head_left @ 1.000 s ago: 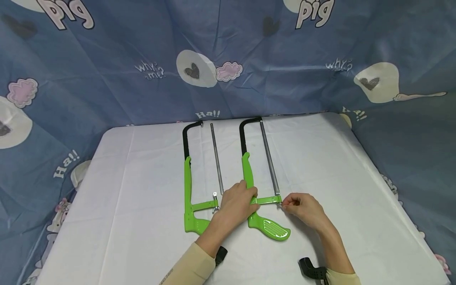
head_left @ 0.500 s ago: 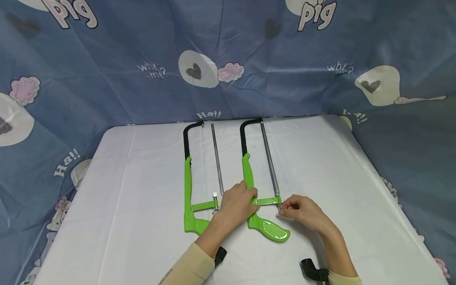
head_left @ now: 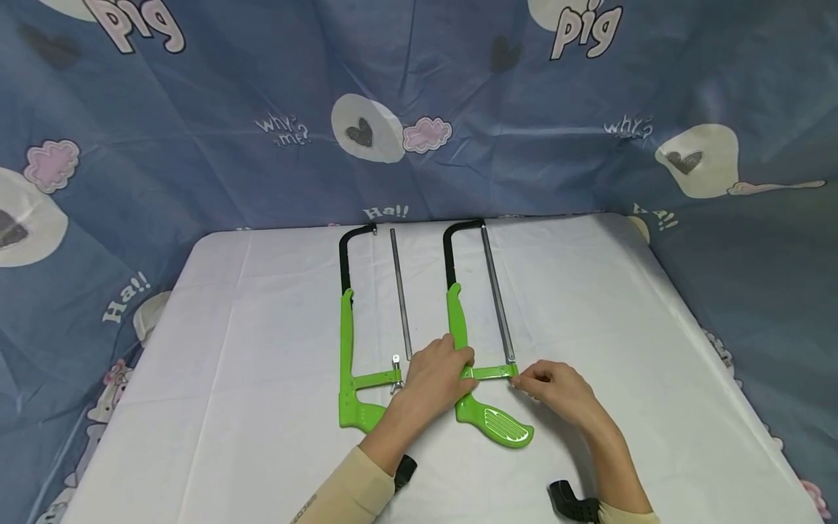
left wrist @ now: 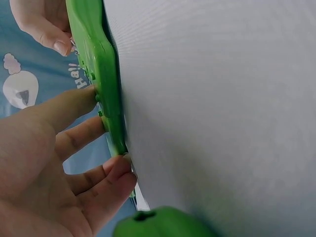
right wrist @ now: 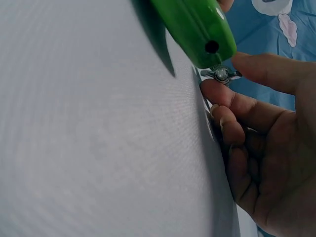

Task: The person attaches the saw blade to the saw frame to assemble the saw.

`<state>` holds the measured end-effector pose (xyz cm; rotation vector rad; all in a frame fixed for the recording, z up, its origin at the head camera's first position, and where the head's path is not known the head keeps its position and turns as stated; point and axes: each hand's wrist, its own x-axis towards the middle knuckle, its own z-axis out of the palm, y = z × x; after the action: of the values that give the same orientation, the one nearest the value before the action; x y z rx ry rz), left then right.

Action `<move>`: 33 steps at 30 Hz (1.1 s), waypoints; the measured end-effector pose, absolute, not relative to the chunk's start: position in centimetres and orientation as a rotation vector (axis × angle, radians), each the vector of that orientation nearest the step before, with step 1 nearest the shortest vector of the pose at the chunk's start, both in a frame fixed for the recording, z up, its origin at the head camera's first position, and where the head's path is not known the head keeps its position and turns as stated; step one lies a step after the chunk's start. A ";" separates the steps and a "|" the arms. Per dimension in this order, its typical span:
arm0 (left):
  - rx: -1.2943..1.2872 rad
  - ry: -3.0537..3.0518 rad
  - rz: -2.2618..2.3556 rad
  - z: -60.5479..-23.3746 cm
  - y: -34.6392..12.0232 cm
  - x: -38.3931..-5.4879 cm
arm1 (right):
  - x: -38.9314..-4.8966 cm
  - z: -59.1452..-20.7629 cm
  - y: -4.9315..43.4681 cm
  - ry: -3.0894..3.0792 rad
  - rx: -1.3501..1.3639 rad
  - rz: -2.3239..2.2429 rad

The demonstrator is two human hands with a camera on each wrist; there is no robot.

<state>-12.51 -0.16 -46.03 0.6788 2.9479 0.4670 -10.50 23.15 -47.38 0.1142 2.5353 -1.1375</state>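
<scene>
A green-and-black hacksaw (head_left: 456,313) lies flat, its grey blade (head_left: 497,295) spanning from the black front end to the green rear arm. My left hand (head_left: 435,375) grips the green frame just above the handle; in the left wrist view its thumb and fingers (left wrist: 79,138) lie along the frame's edge. At the end of the rear arm, my right hand (head_left: 563,389) has thumb and forefinger at a metal wing nut (right wrist: 221,74). The right wrist view shows the nut between these two fingertips, under the green handle's end. In the head view the fingers hide it.
A second green hacksaw frame (head_left: 346,342) lies to the left, with its own wing nut (head_left: 396,386) at the rear arm. A loose blade (head_left: 401,291) rests beside it. A white cloth (head_left: 262,349) covers the table, and a blue printed curtain (head_left: 262,175) hangs behind.
My right fingers have shifted about the wing nut, rolling from one grip to another. The left hand and both hacksaws keep their places; the head view has drifted slightly.
</scene>
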 end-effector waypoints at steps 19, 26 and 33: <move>0.673 2.951 0.470 -46.1 -0.1 -12.5 | -10.6 -47.7 23.5 2.531 0.095 -1.201; 0.669 2.954 0.479 -46.0 -0.2 -12.4 | -10.6 -47.7 23.5 2.523 0.083 -1.224; 0.664 2.955 0.470 -46.0 -0.1 -12.4 | -10.7 -47.8 23.5 2.525 0.087 -1.230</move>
<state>-12.35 -0.13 -46.03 0.6638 2.9553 0.4702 -10.66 23.50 -47.79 0.0869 2.5250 -1.2295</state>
